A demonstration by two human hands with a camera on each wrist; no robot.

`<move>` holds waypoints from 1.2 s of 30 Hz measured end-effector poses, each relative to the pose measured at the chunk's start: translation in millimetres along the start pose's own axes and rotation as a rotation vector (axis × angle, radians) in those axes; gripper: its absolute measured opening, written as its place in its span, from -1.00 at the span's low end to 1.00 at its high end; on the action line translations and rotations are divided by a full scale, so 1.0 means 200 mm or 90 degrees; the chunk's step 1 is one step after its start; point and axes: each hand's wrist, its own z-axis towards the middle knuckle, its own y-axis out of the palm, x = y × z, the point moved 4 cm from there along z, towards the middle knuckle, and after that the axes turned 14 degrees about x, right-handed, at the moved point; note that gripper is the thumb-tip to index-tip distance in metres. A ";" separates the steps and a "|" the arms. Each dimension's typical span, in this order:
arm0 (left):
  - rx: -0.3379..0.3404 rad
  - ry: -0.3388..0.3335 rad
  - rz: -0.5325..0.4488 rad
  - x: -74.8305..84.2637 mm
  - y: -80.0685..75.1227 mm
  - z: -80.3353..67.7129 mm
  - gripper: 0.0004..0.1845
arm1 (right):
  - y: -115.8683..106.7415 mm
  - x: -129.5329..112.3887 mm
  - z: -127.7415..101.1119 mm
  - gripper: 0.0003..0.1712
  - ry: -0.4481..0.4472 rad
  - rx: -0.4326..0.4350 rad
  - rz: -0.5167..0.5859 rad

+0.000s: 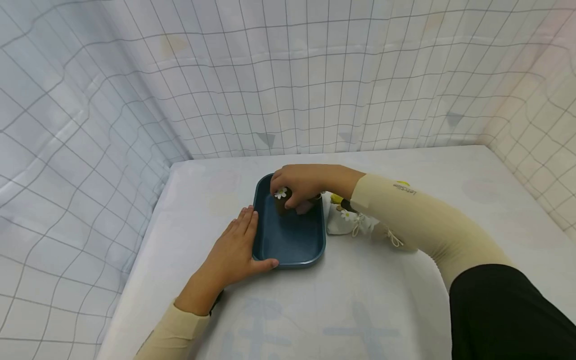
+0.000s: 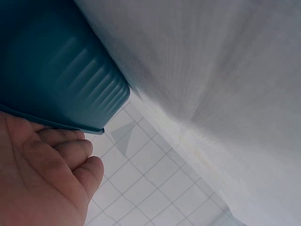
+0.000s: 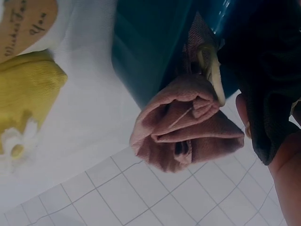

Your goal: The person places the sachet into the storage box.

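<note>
A dark blue-green tray [image 1: 288, 242] lies on the white-covered table. My left hand [image 1: 236, 250] is at its left side, fingers stretched along the outer wall and thumb at the front rim; the left wrist view has these fingertips just under the rim. Over the tray's far half, my right hand [image 1: 303, 181] grips a small dark brown cloth pouch [image 1: 282, 205] with a white daisy on it. The same pouch [image 3: 265, 99] looks nearly black in the right wrist view. Beside it a pink cloth pouch [image 3: 193, 117], its gathered mouth folded, sticks out past the tray's edge.
Right of the tray lie a white pouch [image 1: 338, 222] with a daisy, a yellow pouch [image 3: 28, 89] and a beige pouch [image 1: 405, 245] with a string bow, partly hidden by my right forearm. Grid-patterned white curtains [image 1: 306, 100] enclose the table at the back and sides.
</note>
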 end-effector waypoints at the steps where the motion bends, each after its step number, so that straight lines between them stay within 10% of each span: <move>1: -0.001 0.000 -0.001 0.00 0.00 0.00 0.35 | 0.01 0.00 0.01 -0.55 -0.001 -0.004 0.000; 36: 0.003 -0.004 -0.012 0.00 -0.01 -0.01 0.34 | 0.11 0.05 0.19 -0.53 0.109 -0.112 -0.017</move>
